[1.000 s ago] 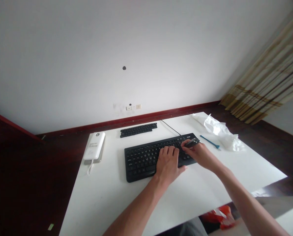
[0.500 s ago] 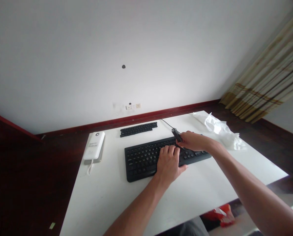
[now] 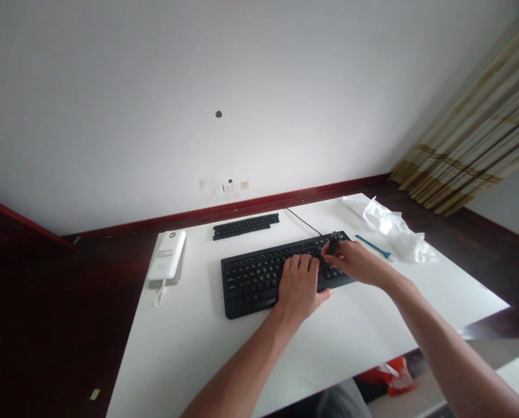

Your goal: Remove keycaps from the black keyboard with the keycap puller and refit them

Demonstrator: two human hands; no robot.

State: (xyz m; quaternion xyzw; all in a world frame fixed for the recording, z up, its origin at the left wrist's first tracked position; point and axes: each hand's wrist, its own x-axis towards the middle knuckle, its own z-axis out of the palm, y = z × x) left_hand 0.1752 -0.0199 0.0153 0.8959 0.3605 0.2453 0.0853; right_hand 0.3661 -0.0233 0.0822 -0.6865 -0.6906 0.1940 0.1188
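A black keyboard (image 3: 259,274) lies across the middle of the white table, with pale marks across its letter keys. My left hand (image 3: 299,280) rests on it, fingers curved over the keys and thumb stretched out past its front edge. In my right hand (image 3: 350,261) is a small black tool (image 3: 334,244) with a greyish end pointing up, pinched between thumb and fingers over the keyboard's right part. Its lower end is hidden by the fingers, so I cannot tell whether it touches a key. Behind the keyboard lie rows of black keycaps (image 3: 245,226).
A white power bank (image 3: 167,255) with a strap lies on a flat pale object at left. On the right are a blue stick-like tool (image 3: 373,247) and a crumpled white plastic bag (image 3: 390,223). A black cable (image 3: 302,220) runs to the table's back edge.
My right hand has moved right along the keyboard, and the black tool in it is tilted differently. The blue tool has come into view behind it. My left hand stays in place.
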